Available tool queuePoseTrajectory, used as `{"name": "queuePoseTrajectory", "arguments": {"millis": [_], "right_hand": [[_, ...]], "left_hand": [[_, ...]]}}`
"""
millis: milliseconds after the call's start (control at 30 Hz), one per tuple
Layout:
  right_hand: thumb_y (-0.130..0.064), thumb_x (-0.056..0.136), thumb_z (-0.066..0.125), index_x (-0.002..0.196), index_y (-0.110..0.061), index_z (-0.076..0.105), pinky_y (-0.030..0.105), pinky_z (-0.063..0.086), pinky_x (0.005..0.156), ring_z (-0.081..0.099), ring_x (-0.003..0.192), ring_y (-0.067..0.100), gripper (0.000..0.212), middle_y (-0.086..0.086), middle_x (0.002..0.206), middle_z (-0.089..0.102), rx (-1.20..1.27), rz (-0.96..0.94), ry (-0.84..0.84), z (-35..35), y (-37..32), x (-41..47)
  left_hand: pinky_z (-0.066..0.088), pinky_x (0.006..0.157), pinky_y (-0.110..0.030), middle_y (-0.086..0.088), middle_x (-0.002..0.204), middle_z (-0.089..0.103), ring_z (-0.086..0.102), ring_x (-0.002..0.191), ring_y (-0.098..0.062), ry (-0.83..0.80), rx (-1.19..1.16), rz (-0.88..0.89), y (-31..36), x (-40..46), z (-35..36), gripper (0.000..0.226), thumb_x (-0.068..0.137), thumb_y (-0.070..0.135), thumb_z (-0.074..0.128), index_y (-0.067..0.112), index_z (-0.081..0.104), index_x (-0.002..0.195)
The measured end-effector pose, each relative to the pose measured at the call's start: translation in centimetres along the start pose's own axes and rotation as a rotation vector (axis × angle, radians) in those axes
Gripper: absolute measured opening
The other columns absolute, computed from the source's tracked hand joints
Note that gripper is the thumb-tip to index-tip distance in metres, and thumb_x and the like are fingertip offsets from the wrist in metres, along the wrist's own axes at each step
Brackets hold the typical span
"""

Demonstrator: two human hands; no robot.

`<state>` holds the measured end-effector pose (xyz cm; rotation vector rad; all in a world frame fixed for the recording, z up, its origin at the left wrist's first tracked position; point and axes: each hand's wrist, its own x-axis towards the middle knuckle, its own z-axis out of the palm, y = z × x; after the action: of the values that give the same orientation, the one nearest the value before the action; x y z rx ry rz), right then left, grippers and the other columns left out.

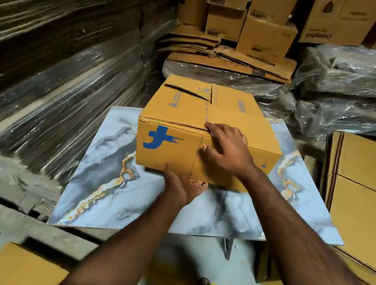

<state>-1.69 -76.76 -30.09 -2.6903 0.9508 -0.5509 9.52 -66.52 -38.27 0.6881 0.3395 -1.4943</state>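
Yellow-brown cardboard box (pixel 169 149) ahead, long axis left-right; right hand (pixel 226 149) splayed flat on near top edge, left hand (pixel 180 190) hooked under bottom.

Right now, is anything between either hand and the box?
Nothing visible. Both hands are on the box: the right hand lies over its near top edge, and the left hand grips its near bottom edge, at the table.

We record a carton storeroom or packing warehouse. Evidence: flattened cardboard sheets (pixel 38 64) stacked high along the left, partly film-wrapped. Film-wrapped bundles (pixel 354 91) lie at right. Made-up boxes (pixel 266 33) are piled at the back, above loose flat cartons (pixel 228 52). A printed carton (pixel 176 117) sits on a marble-patterned worktop (pixel 106 179).
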Motion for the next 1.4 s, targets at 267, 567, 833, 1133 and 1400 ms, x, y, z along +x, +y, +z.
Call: {"name": "queuePoseTrajectory", "arguments": {"millis": [267,567,833,1133,1400], "right_hand": [[-0.061,0.093,0.047,0.135,-0.020,0.055,0.042,0.044,0.097,0.053,0.118,0.024,0.059,0.001,0.130,0.062,0.241,0.099,-0.034,2.8,3.1,-3.1],[-0.031,0.104,0.049,0.116,-0.013,0.069,0.039,0.050,0.092,0.064,0.105,0.020,0.030,0.003,0.113,0.071,0.451,0.244,-0.023,4.6,1.7,-4.8],[-0.050,0.105,0.030,0.103,-0.013,0.076,0.043,0.049,0.101,0.069,0.102,0.016,0.059,0.003,0.106,0.075,0.715,0.444,0.022,2.8,0.2,-5.2],[-0.049,0.105,0.035,0.106,-0.013,0.073,0.047,0.046,0.103,0.065,0.107,0.019,0.053,0.004,0.109,0.073,0.684,0.380,0.065,2.2,4.2,-0.1],[-0.027,0.103,0.048,0.107,-0.007,0.068,0.038,0.048,0.092,0.063,0.103,0.026,0.029,0.011,0.106,0.070,0.798,0.412,0.187,1.9,7.0,8.3]], "left_hand": [[0.021,0.116,-0.049,-0.014,0.155,0.037,0.032,0.144,-0.030,0.097,0.115,-0.043,-1.7,-0.3,-2.1,0.082,0.089,0.069,0.027,0.013,0.042,0.147],[0.037,0.106,-0.045,-0.021,0.143,0.050,0.048,0.133,-0.030,0.035,0.527,-0.064,1.4,-1.9,-0.8,0.075,0.096,0.055,0.042,-0.003,0.037,0.144],[0.034,0.115,-0.040,-0.013,0.141,0.054,0.048,0.133,-0.029,-0.118,0.853,0.036,5.3,-4.8,0.7,0.045,0.104,0.041,0.035,0.010,0.048,0.135],[0.043,0.065,-0.026,0.000,0.088,0.060,0.057,0.078,-0.018,0.188,1.544,0.625,7.3,0.2,7.6,0.028,0.100,0.028,0.049,0.011,0.063,0.117],[0.006,0.118,-0.055,-0.019,0.161,0.004,0.000,0.149,-0.036,0.594,2.198,0.453,5.4,7.3,10.1,0.096,0.080,0.079,0.044,0.019,0.022,0.151]]}}
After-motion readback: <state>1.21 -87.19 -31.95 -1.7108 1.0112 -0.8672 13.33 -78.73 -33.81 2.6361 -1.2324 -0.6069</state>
